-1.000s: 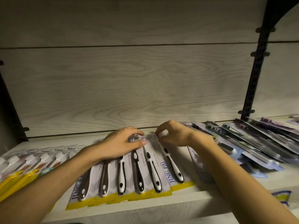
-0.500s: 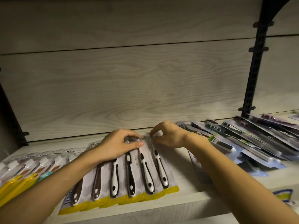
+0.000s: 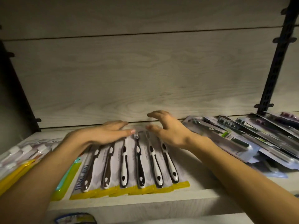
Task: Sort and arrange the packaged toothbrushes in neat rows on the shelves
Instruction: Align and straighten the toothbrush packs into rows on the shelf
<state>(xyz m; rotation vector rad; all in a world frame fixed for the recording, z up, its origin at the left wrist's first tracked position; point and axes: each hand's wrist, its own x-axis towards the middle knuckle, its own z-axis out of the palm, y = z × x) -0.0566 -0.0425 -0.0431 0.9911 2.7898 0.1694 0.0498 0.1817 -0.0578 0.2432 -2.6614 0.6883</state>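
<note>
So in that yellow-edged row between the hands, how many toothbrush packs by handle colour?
Brown-and-white handles: 2
Black-and-white handles: 4
Total: 6 packs in the row, under the left hand and right hand.
</note>
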